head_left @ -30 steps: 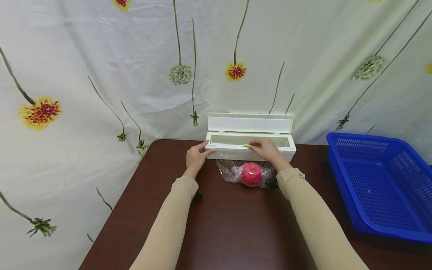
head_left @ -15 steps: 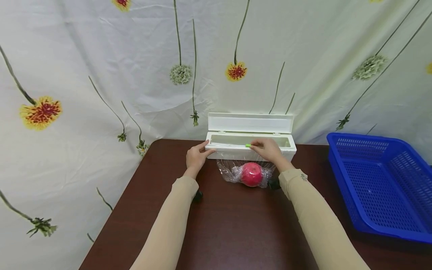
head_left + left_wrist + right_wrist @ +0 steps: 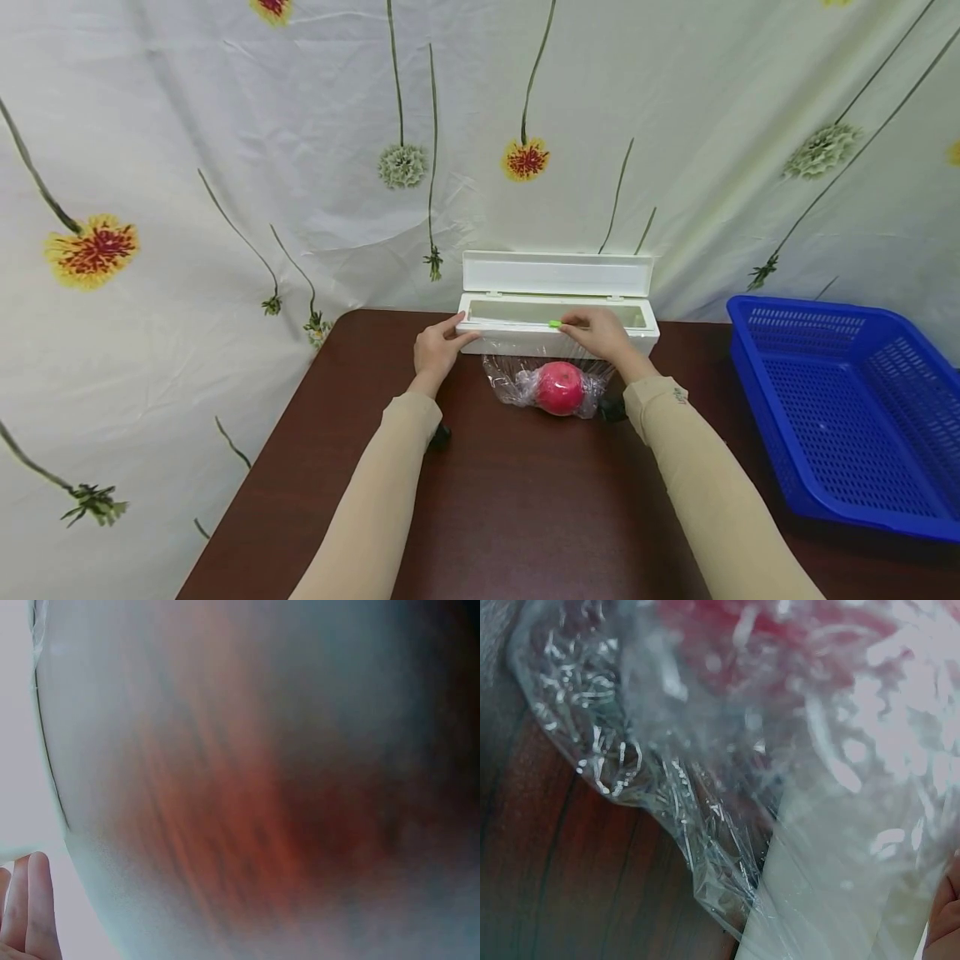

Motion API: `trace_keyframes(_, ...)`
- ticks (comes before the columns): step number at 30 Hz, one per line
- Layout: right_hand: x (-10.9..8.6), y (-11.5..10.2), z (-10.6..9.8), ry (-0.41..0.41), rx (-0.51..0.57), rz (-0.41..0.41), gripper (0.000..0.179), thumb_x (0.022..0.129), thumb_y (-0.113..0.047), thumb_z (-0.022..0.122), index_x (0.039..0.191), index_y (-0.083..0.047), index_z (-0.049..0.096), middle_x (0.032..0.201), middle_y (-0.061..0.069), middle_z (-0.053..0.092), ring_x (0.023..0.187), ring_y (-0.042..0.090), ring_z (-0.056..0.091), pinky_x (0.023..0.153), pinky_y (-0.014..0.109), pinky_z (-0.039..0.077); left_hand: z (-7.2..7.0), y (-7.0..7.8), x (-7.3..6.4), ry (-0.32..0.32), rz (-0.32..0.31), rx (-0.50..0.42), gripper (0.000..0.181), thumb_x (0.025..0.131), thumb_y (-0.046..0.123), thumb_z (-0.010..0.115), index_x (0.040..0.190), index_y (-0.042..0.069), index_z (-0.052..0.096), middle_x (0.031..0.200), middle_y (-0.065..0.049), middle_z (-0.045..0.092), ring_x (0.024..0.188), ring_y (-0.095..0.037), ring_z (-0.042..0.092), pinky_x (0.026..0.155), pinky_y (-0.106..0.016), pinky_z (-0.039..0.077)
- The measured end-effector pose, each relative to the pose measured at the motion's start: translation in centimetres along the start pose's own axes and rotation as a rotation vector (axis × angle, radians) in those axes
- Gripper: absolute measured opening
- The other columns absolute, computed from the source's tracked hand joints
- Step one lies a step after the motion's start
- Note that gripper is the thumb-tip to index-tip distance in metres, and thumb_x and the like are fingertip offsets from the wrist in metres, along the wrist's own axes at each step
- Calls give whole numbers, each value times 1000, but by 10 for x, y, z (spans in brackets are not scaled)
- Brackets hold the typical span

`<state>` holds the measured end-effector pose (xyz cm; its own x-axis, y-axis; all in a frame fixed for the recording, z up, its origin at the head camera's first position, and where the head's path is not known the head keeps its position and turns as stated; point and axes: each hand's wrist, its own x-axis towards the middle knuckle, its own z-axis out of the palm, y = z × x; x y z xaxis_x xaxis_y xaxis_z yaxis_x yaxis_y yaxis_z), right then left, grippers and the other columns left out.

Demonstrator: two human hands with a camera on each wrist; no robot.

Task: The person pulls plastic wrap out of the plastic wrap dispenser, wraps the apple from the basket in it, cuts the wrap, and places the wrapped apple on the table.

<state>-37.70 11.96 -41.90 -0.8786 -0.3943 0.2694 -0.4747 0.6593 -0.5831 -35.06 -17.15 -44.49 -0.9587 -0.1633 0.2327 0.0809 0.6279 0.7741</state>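
The bench (image 3: 510,500) is dark and glossy, so a light thing probably slides on it when pushed. The basket (image 3: 832,417) at the right is blue openwork plastic, likely light and a little springy, best lifted by its rim.

The box (image 3: 510,340) stands at the far side of the bench, its lid (image 3: 557,273) raised behind it on small hinges. It looks like stiff, smooth plastic, light enough to skid, so an end corner is a sound place to steady it; the hinged lid is a poorer hold. The left grip (image 3: 437,348) is closed narrowly on the left front corner, thumb on the front face and fingers at the top edge.

Clear film (image 3: 504,383) runs over the front of the box and around the fruit. It should be limp, clingy and easy to tear or bunch; a flat edge would serve better than the creased folds shown close in the right wrist view. The right grip (image 3: 600,332) is nearly closed, pinching the tab between thumb and fingertips.

The fruit (image 3: 559,388), red and round, lies wrapped just before the box. It is probably firm, the heaviest for its size, inclined to roll, and slippery under film; cup it from both sides.

The tab (image 3: 555,324), bright green, sits at the front rim. It suits only a fingertip pinch.
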Motion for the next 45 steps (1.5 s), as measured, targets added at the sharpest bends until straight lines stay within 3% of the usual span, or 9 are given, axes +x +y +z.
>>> trace_keyframes(45,-13,16,-12,14,50,29,29,92,-20,62,111,2,65,110,19,64,104,36,60,88,46,47,1,-3,1,-2,11,-22,55,75,40,76,126,24,61,114,-7,66,96,-20,63,66,-35,49)
